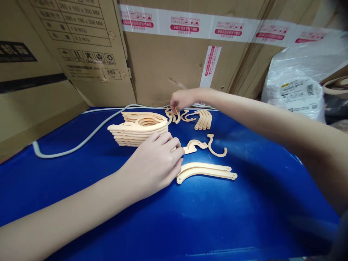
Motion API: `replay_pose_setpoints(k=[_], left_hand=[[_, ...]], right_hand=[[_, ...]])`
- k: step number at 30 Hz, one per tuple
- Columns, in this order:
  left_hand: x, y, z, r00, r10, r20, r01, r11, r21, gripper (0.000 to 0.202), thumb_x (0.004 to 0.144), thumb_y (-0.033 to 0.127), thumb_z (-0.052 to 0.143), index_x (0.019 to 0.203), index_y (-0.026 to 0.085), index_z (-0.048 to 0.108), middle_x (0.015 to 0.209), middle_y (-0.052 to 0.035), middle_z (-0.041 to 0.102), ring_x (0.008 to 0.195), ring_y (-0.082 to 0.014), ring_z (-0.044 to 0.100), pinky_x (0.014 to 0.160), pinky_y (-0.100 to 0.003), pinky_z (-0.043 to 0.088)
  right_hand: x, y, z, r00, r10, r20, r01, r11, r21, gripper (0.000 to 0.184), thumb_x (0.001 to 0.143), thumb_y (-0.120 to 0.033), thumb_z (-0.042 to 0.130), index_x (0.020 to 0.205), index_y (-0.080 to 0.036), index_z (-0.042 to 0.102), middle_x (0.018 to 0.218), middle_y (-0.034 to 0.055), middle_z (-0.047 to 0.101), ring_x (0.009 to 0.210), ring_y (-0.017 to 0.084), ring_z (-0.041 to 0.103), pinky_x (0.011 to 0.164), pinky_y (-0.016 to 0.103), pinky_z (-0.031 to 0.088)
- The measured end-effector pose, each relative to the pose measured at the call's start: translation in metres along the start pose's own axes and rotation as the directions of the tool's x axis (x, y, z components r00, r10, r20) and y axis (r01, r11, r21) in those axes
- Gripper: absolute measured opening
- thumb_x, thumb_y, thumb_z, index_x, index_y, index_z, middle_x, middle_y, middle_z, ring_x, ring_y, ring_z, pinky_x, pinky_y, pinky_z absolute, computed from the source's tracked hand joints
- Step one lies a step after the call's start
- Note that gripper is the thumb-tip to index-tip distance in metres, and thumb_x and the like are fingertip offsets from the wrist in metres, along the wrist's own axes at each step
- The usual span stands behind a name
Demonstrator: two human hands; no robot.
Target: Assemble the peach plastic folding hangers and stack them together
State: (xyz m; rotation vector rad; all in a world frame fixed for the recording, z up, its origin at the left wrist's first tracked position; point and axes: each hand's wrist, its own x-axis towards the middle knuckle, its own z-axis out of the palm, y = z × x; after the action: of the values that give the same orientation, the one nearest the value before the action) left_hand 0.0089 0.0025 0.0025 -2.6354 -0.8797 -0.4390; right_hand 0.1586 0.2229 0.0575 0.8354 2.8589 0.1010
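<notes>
My left hand point(156, 159) rests on the blue table point(190, 217), fingers curled and pinching the end of a small beige plastic piece point(194, 146). Beside that piece lies a loose beige hook point(216, 148), and two curved beige arms point(206, 171) lie just in front. Behind my left hand stands a stack of folded beige hangers point(137, 128). My right hand point(181, 99) reaches to the back of the table, its fingers closed on a beige hook point(174, 116) from a small cluster. A row of curved arms point(203, 119) lies to the right of it.
Cardboard boxes point(163, 54) wall off the back and left. A grey cable point(81, 141) runs along the table's left side. A white plastic bag point(296, 87) with labels sits at the right.
</notes>
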Motion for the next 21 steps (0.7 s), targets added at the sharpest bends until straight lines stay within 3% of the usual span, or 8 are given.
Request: replay_pose_setpoints(k=[4,8,11,16,21], left_hand=[[0.000,0.000,-0.001,1.000,-0.006,0.005,0.006,1.000,-0.001,0.027,0.094,0.023,0.044,0.096,0.014,0.070,0.096,-0.0073,0.068,0.090,-0.0247,0.059,0.077,-0.039,0.041],[-0.001,0.000,-0.002,1.000,-0.008,-0.005,0.008,1.000,-0.005,0.026,0.094,0.023,0.045,0.096,0.015,0.070,0.097,-0.0071,0.068,0.090,-0.0247,0.059,0.078,-0.039,0.041],[-0.001,0.000,-0.001,1.000,-0.009,-0.007,0.009,1.000,-0.013,0.026,0.094,0.023,0.045,0.097,0.015,0.069,0.098,-0.0069,0.067,0.092,-0.0253,0.059,0.079,-0.040,0.042],[-0.001,0.003,-0.002,1.000,0.014,-0.024,-0.015,1.000,-0.028,0.027,0.095,0.023,0.044,0.096,0.014,0.069,0.098,-0.0074,0.067,0.091,-0.0258,0.059,0.077,-0.040,0.041],[0.001,0.005,-0.002,0.998,0.034,-0.044,-0.036,0.998,-0.043,0.027,0.096,0.023,0.042,0.095,0.015,0.068,0.097,-0.0074,0.067,0.089,-0.0247,0.058,0.075,-0.038,0.039]], right_hand=[[0.000,-0.001,0.004,0.999,-0.026,-0.038,0.027,1.000,0.012,0.033,0.071,-0.003,0.061,0.098,-0.018,0.075,0.095,0.0027,0.074,0.084,0.017,0.064,0.071,0.028,0.045],[-0.022,-0.005,-0.002,0.971,-0.047,-0.234,0.047,0.999,-0.004,0.035,0.079,-0.014,0.062,0.114,-0.015,0.069,0.110,0.0080,0.068,0.095,0.021,0.062,0.083,0.032,0.044],[-0.052,-0.014,-0.004,0.925,-0.028,-0.378,0.025,1.000,-0.012,0.029,0.085,-0.021,0.059,0.112,-0.015,0.069,0.109,0.0093,0.064,0.098,0.022,0.060,0.086,0.036,0.043],[-0.114,-0.037,0.009,0.868,-0.063,-0.492,0.050,0.998,-0.040,0.024,0.092,-0.025,0.051,0.106,-0.015,0.068,0.104,0.0100,0.065,0.097,0.023,0.060,0.086,0.037,0.043],[-0.170,-0.067,0.041,0.873,-0.026,-0.487,0.019,1.000,-0.019,0.022,0.096,-0.022,0.046,0.105,-0.020,0.066,0.107,0.0083,0.066,0.100,0.021,0.061,0.087,0.036,0.044]])
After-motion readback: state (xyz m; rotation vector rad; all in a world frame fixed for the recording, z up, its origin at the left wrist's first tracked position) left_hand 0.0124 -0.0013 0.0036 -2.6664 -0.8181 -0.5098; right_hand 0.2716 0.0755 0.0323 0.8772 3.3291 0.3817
